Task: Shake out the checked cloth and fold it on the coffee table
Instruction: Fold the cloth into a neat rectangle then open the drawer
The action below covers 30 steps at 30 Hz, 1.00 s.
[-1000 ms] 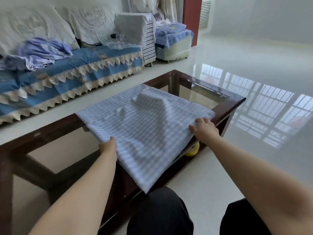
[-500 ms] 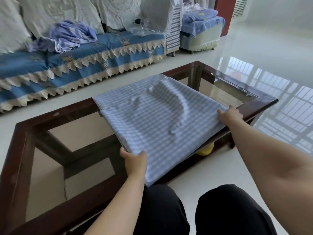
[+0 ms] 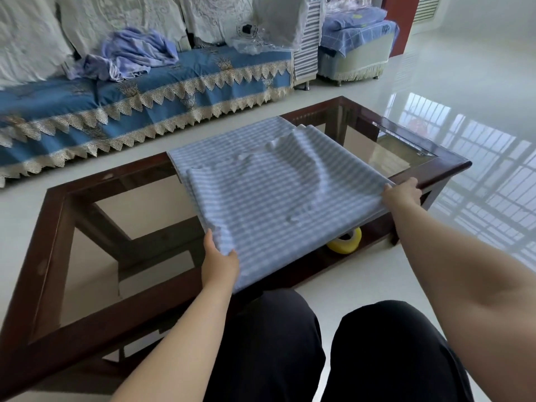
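The blue-and-white checked cloth (image 3: 269,195) lies spread across the right half of the dark wooden, glass-topped coffee table (image 3: 55,216), with a raised ridge of fabric near its far right. Its near corner hangs over the table's front edge. My left hand (image 3: 219,262) grips the cloth's near left edge, thumb on top. My right hand (image 3: 401,192) holds the right edge by the table's frame, fingers curled over the fabric.
A sofa with a blue lace-trimmed cover (image 3: 139,94) stands behind the table, with crumpled purple cloth (image 3: 133,53) on it. A yellow object (image 3: 345,242) sits on the table's lower shelf. My knees in black trousers (image 3: 319,343) are below. The glossy floor (image 3: 464,82) stretches right.
Both hands have shifted along the cloth's near edges, the left one further toward the hanging corner. The cloth has been pulled flatter and the view has swung left.
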Tool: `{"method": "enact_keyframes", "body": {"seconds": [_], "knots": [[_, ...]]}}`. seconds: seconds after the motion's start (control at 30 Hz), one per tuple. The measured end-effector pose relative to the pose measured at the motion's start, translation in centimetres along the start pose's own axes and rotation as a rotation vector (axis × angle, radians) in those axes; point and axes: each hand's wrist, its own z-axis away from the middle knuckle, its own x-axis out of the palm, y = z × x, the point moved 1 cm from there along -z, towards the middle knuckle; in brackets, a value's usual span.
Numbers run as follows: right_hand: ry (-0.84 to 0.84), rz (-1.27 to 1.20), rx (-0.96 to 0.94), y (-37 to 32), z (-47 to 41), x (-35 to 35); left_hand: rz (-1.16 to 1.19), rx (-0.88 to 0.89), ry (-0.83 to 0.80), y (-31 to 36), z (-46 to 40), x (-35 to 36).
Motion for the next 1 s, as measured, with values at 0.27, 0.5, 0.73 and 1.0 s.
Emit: {"method": "enact_keyframes", "body": {"seconds": [0.27,0.5,0.73,1.0], "knots": [[-0.118,-0.525,0.292,0.3,4.3,-0.7,-0.219,-0.023,0.062,-1.0,2.7,-0.6],[-0.04,0.445,-0.728,2.9,8.3,0.9,-1.043,0.565,-0.103,-1.2,5.3,2.3],[-0.3,0.959,-1.143,5.1,10.7,4.8,-1.326,0.507,-0.2,-2.2,4.3,3.3],[-0.241,1.037,-1.019,3.7,10.1,2.8,-1.44,0.327,-0.345,0.5,4.8,2.2]]}}
